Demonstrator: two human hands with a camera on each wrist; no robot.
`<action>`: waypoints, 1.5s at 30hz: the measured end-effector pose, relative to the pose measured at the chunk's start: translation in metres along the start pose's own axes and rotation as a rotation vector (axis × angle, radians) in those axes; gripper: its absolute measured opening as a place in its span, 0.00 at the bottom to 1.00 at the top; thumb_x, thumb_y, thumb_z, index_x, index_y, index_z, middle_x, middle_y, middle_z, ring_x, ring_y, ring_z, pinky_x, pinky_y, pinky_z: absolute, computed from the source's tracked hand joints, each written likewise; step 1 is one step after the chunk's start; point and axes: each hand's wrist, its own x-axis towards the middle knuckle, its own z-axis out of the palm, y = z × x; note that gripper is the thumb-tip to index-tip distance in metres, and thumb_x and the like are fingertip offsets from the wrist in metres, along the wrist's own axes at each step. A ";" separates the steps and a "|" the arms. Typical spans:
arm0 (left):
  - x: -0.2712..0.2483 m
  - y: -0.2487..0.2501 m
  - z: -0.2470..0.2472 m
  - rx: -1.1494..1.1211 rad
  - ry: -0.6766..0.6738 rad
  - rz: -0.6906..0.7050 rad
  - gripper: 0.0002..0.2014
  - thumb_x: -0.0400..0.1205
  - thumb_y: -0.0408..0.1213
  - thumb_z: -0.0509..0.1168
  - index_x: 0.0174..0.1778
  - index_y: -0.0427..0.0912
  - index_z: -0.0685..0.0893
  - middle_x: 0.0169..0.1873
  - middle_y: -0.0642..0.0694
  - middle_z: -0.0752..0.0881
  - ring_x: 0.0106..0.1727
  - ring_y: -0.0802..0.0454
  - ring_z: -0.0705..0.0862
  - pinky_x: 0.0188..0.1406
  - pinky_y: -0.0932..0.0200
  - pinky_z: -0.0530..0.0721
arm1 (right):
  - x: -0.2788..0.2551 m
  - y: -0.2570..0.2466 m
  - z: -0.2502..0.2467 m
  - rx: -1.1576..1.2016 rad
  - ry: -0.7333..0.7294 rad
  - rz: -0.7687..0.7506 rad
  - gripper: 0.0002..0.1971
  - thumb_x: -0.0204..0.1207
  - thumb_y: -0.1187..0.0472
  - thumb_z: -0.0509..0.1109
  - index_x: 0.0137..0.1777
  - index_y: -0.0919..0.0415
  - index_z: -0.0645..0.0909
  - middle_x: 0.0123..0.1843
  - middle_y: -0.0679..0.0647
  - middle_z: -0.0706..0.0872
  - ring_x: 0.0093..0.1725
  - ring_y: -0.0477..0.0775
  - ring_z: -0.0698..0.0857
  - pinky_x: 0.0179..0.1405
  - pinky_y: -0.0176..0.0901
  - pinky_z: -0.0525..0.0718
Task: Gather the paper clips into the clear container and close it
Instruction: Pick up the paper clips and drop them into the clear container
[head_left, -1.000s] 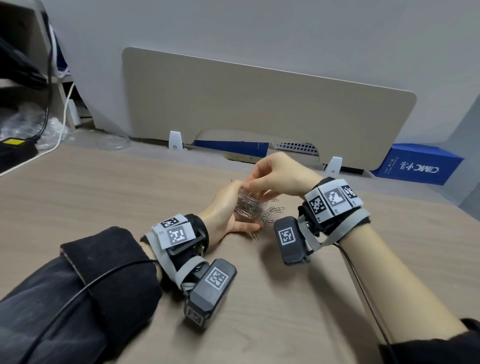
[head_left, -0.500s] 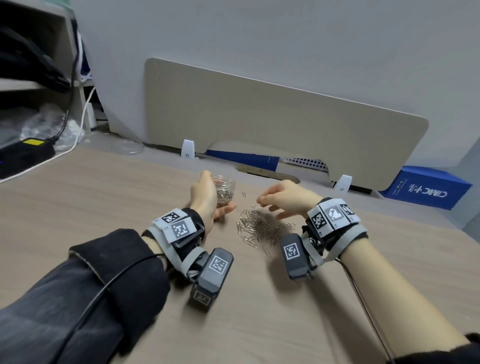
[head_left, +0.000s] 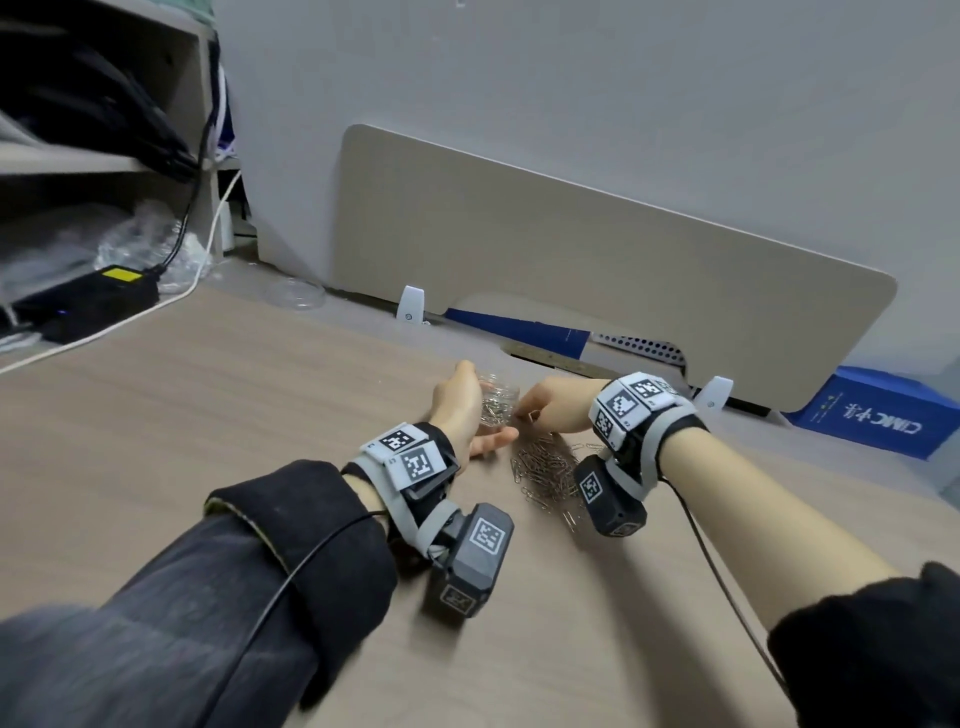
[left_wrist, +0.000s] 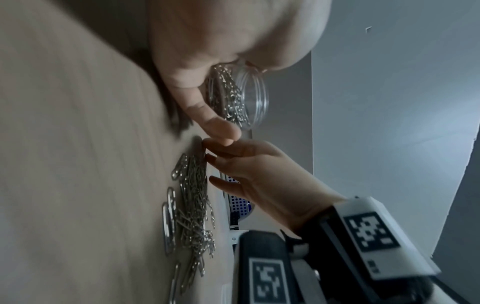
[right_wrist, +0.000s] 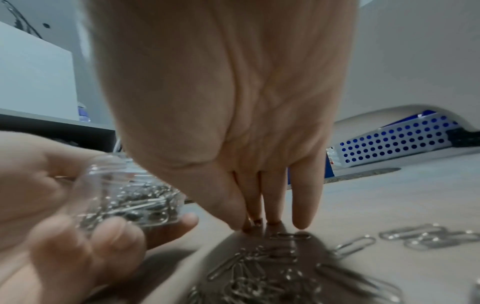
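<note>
Now the left hand (head_left: 457, 410) has set the clear container (head_left: 497, 404) down beside the pile of paper clips (head_left: 545, 467), fingers curled round it, so the last handful is in. Right hand (head_left: 558, 410) has dropped to the desk (head_left: 208, 415), fingertips (right_wrist: 301, 224) pinching at loose clips just beside the jar.

Head view: from above and behind both forearms, facing forward and down across the table (head_left: 208, 415) toward the rear panel (head_left: 597, 249). Left wrist view: rolled sideways, very near, along the left hand (left_wrist: 221, 51). Right wrist view: low over the table, along the right hand (right_wrist: 233, 102). Shared by all three: the clear container (head_left: 497, 402) and the paper clips (head_left: 545, 467).
</note>
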 end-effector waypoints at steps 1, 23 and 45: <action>-0.001 0.000 0.000 0.004 -0.001 0.000 0.20 0.86 0.47 0.51 0.65 0.37 0.77 0.50 0.35 0.85 0.34 0.42 0.86 0.29 0.51 0.90 | -0.007 0.001 0.001 -0.020 -0.015 -0.021 0.21 0.79 0.68 0.60 0.69 0.55 0.82 0.61 0.51 0.85 0.56 0.53 0.82 0.62 0.48 0.81; 0.000 -0.003 0.002 0.032 0.000 0.008 0.20 0.85 0.47 0.52 0.64 0.37 0.78 0.51 0.36 0.86 0.37 0.41 0.86 0.22 0.54 0.87 | -0.057 0.015 0.034 0.149 0.181 -0.215 0.09 0.70 0.61 0.77 0.51 0.56 0.88 0.54 0.51 0.88 0.56 0.52 0.85 0.57 0.46 0.84; 0.005 -0.011 0.006 0.078 -0.090 -0.055 0.22 0.84 0.48 0.54 0.71 0.40 0.74 0.65 0.33 0.81 0.37 0.39 0.86 0.22 0.54 0.87 | -0.057 0.024 0.044 0.216 0.318 -0.068 0.09 0.71 0.62 0.77 0.51 0.58 0.90 0.44 0.51 0.88 0.41 0.48 0.83 0.36 0.30 0.77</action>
